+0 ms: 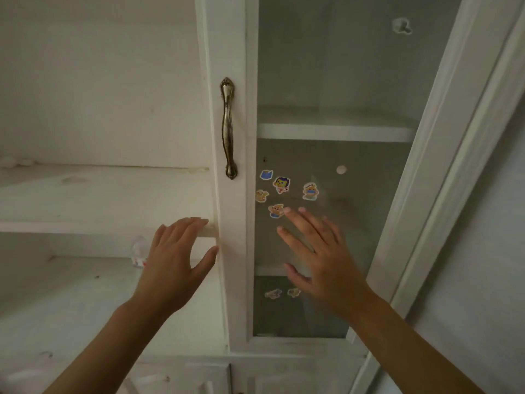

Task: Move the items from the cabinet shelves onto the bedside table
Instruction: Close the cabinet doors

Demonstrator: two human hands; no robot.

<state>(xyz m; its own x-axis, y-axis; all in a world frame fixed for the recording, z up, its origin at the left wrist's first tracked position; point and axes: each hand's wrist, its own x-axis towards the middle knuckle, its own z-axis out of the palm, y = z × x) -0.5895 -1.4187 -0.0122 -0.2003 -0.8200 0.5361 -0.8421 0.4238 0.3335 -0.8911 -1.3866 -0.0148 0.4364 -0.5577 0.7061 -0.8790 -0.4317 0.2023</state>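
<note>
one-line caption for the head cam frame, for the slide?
Both hands, left and right, reach open toward a white cabinet with a stickered glass door.

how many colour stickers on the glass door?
5, clustered mid-pane by the right hand: blue, lion, bear, squirrel, fox. Two faded ones sit lower; others may be hidden.
</note>
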